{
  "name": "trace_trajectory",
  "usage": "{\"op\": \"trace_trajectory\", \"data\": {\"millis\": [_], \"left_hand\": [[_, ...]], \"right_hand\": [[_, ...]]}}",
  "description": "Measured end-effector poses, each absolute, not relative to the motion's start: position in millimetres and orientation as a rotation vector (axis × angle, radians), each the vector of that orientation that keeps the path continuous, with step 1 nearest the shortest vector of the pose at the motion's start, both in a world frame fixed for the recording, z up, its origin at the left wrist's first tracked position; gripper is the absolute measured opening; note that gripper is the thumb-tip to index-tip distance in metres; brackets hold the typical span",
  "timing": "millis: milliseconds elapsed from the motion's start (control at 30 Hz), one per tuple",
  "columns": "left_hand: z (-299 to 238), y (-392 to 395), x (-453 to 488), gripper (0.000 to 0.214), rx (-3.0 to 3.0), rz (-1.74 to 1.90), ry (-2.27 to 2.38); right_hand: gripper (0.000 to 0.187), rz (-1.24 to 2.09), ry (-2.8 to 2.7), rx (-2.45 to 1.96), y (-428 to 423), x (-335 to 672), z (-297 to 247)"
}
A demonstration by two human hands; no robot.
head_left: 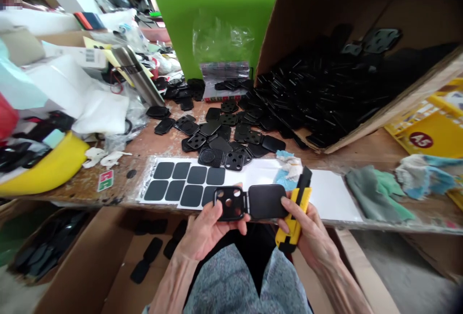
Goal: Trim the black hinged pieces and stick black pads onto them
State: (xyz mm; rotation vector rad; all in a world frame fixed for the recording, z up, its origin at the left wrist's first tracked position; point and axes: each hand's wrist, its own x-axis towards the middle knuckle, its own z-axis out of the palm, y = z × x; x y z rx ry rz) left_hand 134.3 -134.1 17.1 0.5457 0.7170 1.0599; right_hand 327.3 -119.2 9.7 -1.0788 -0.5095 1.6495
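A black hinged plastic case (pixel 267 201) lies unfolded flat between my hands, its left half pierced with round holes and its right half smooth. My left hand (pixel 207 229) grips the holed half, thumb on top and fingers beneath. With thumb and fingers my right hand (pixel 307 229) pinches the outer edge of the smooth half. That same hand also holds a yellow box cutter (pixel 294 222), tilted with its black end upward; I cannot tell whether the blade is out. Just behind the case is a white backing sheet (pixel 249 174) bearing several dark rounded-square stickers (pixel 197 175).
Many similar black cases (pixel 220 133) are heaped on the worn bench, spilling from a tipped cardboard box (pixel 390 106). Cloth rags (pixel 376 193) and a yellow basket (pixel 423 121) are at right. A steel flask (pixel 139 75) leans at left. Below me, an open carton (pixel 119 275) holds several cases.
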Motion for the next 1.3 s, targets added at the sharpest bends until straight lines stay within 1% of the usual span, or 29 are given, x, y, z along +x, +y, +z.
{"op": "trace_trajectory", "data": {"millis": [67, 133, 300, 367, 433, 500, 567, 667, 733, 833, 933, 1000, 1100, 1300], "left_hand": [[20, -135, 131, 0.069, 0.589, 1.058, 0.583], [21, -134, 129, 0.076, 0.625, 1.021, 0.513], [24, -131, 133, 0.062, 0.588, 1.069, 0.524], [27, -130, 141, 0.062, 0.59, 1.141, 0.555], [33, -130, 150, 0.059, 0.611, 1.256, 0.674], [39, -128, 155, 0.049, 0.623, 1.358, 0.84], [44, -126, 156, 0.038, 0.638, 1.387, 0.951], [51, -122, 152, 0.033, 0.741, 1.412, 1.066], [55, -121, 149, 0.033, 0.82, 1.412, 1.187], [61, -121, 149, 0.032, 0.912, 1.385, 1.297], [65, -123, 149, 0.031, 1.019, 1.384, 1.331], [65, -124, 148, 0.031, 1.113, 1.346, 1.359], [62, -125, 145, 0.032, 1.249, 1.315, 1.413], [55, -129, 141, 0.034, 1.468, 1.251, 1.53]], "right_hand": [[0.028, 1.662, -0.433, -1.092, -121, 327, 5], [0.028, 1.685, -0.39, -1.092, -122, 325, 1], [0.029, 1.688, -0.356, -1.078, -126, 316, 0], [0.031, 1.671, -0.338, -1.079, -127, 310, 3], [0.031, 1.679, -0.37, -1.085, -128, 305, 5], [0.028, 1.662, -0.562, -1.168, -128, 304, 7], [0.027, 1.465, -0.93, -1.355, -124, 307, 9], [0.035, 0.942, -1.529, -1.536, -116, 315, 20], [0.036, 0.673, -1.861, -1.429, -111, 318, 34], [0.04, 0.352, -2.274, -1.204, -108, 314, 57], [0.048, 0.089, -2.512, -1.139, -106, 306, 73], [0.052, -0.035, -2.575, -1.119, -106, 304, 78], [0.052, -0.111, -2.621, -1.142, -106, 304, 81], [0.053, -0.035, -2.66, -1.198, -99, 310, 82]]}}
